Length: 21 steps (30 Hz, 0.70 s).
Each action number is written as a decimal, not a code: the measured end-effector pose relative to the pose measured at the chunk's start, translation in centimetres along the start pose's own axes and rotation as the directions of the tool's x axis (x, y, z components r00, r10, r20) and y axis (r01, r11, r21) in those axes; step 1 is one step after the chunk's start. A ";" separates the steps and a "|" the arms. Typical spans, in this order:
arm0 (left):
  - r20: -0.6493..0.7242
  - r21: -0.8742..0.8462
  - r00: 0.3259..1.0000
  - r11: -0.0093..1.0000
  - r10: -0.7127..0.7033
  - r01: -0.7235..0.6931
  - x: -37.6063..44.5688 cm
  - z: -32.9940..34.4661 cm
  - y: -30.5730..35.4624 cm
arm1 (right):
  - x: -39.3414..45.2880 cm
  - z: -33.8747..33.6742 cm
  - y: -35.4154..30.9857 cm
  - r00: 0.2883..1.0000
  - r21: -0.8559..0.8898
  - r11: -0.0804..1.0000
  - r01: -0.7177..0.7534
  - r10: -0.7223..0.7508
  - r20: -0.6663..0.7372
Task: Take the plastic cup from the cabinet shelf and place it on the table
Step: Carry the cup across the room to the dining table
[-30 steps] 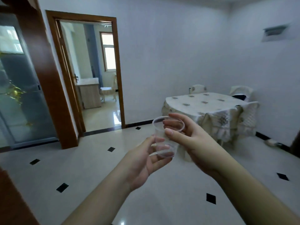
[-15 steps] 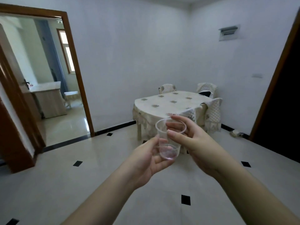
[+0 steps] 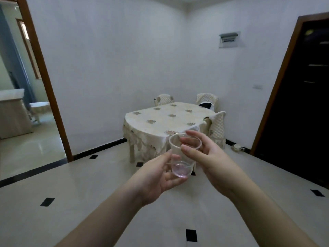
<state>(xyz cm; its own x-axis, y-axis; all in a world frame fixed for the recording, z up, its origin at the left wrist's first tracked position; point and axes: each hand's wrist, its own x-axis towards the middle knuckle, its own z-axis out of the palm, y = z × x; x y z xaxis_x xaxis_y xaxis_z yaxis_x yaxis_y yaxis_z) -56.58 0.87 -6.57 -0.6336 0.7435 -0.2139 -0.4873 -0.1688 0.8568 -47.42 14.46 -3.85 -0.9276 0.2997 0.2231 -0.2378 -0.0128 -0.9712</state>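
A clear plastic cup (image 3: 179, 164) is held upright in front of me, between both hands. My left hand (image 3: 156, 177) cups its base and lower side from the left. My right hand (image 3: 206, 157) pinches the rim, thumb on the near side and fingers reaching inside and behind. The cup looks empty. Beyond it, in the room's far corner, stands the table (image 3: 160, 122) under a cream cloth with a leaf pattern. The cabinet is out of view.
Three covered chairs (image 3: 218, 129) stand around the table's far and right sides. An open doorway (image 3: 26, 113) lies to the left and a dark doorway (image 3: 295, 104) to the right. A small object (image 3: 237, 147) sits on the tiled floor by the right wall.
The view has swung right and moved closer: the table now sits ahead at centre, and the dark doorway has come into view. Both hands keep the same hold on the cup.
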 end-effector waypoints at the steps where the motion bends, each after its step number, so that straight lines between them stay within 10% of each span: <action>1: 0.020 0.011 1.000 1.000 -0.002 0.002 1.2 -0.4 0.8 | 1.2 -0.1 0.1 1.000 -0.006 1.000 0.000 0.000 -0.009; 21: 0.242 0.100 0.962 0.990 -0.123 0.102 26.7 8.3 0.3 | 14.3 -18.1 3.6 0.944 -0.178 0.984 0.017 -0.075 -0.321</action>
<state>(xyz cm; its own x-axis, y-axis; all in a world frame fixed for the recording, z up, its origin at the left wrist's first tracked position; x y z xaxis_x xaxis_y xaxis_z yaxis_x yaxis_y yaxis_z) -68.65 26.01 -8.13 -0.4042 0.8930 -0.1981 -0.4869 -0.0267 0.8730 -56.36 35.97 -5.62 -0.7657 0.5898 0.2568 -0.1988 0.1627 -0.9664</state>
